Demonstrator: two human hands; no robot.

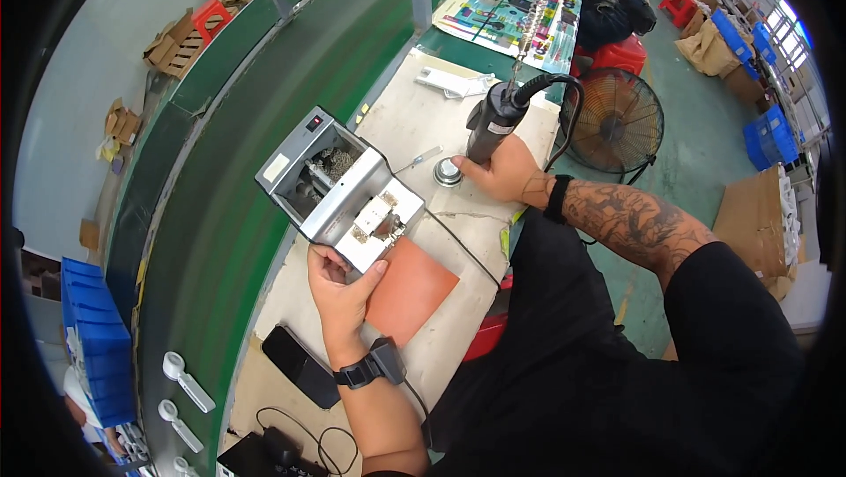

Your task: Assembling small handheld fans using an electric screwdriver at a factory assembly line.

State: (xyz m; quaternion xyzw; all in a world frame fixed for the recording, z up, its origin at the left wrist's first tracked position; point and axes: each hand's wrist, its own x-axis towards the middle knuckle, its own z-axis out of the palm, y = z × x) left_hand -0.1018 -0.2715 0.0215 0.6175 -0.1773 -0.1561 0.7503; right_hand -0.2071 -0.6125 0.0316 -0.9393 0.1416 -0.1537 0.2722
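Note:
My right hand (507,169) is closed around a black electric screwdriver (495,120), which is tilted, with a cable curving from its top and a coiled spring above. Its tip is hidden. Beside my right thumb is a small round silver piece (448,172); whether they touch I cannot tell. My left hand (342,288) grips the near edge of a silver screw feeder (348,221), thumb on the front and fingers partly hidden at the side. Many small screws (335,162) fill its open tray. An orange sheet (412,292) lies before the feeder.
A black phone (301,366) and a dark device with cables lie on the near table. Left runs a green conveyor (203,257) carrying white handheld pieces (188,382). White parts (454,82) sit at the table's far end. A floor fan (612,120) stands right, near a seated person.

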